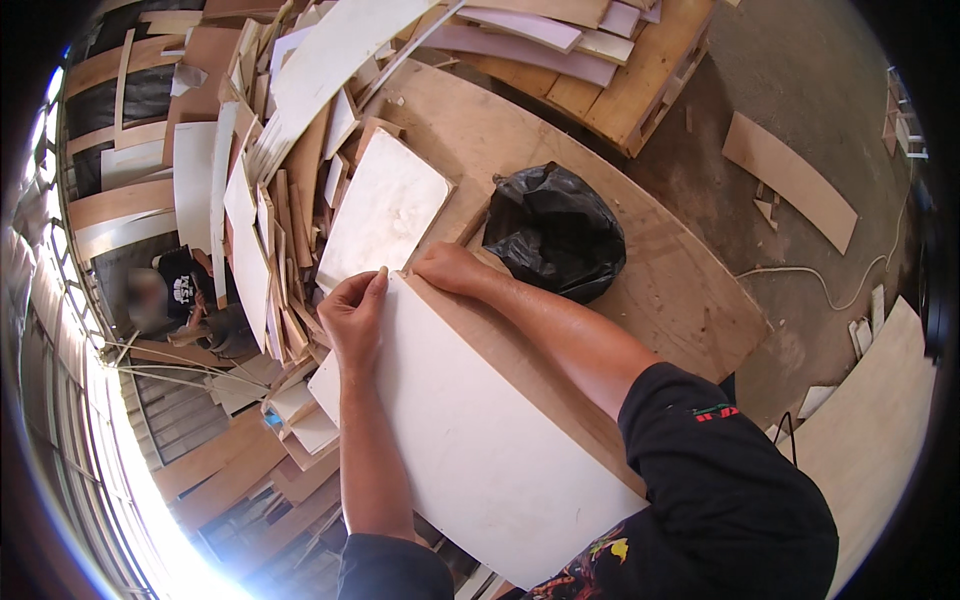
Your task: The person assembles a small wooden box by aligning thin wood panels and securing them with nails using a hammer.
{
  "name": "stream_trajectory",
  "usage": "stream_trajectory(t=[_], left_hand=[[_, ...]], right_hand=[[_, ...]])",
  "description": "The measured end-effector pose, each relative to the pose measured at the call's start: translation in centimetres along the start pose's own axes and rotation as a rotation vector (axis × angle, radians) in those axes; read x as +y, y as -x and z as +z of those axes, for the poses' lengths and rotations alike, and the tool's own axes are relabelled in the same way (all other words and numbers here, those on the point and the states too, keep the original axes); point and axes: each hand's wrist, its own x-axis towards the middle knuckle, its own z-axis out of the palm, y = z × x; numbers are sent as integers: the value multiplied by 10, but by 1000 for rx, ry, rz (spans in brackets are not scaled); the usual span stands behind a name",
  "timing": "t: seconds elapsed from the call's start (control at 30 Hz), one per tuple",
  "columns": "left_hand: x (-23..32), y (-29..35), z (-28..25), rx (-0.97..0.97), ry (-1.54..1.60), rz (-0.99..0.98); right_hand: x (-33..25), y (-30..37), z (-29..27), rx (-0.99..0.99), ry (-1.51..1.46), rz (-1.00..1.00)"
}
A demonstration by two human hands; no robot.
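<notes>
A long white board (pixel 490 420) lies slantwise in front of me, its near end by my body. Along its right side runs a brown band (pixel 540 390); whether this is the board's own edge or a separate strip I cannot tell. My left hand (pixel 355 318) is closed in a pinch at the board's far corner, thumb on top. Right beside it, my right hand (pixel 452 268) is curled shut at the far end of the brown band. What either hand holds is hidden by the fingers.
A black plastic bag (pixel 590 235) stands open on the wooden worktable (pixel 690 300), beyond my right forearm. Another white panel (pixel 390 200) lies past my hands. Piled offcuts (pixel 290 210) crowd the left. A person (pixel 185 295) sits at far left. A cable (pixel 830 300) crosses the floor.
</notes>
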Motion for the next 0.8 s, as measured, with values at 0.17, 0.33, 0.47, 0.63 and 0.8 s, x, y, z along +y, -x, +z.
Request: stream_trajectory(t=[0.17, 0.33, 0.47, 0.63, 0.8], left_hand=[[12, -3, 3, -17, -49, 0], [5, 0, 6, 5, -34, 43], [-11, 1, 3, -10, -16, 52], [-13, -9, 2, -20, -30, 75], [-8, -12, -4, -4, -26, 141]], right_hand=[[-1, -4, -6, -34, 54, 34], [9, 17, -17, -73, -102, -62], [7, 91, -37, 118, -18, -294], [-4, 205, -66, -13, -41, -242], [-31, 272, -50, 24, 81, -250]])
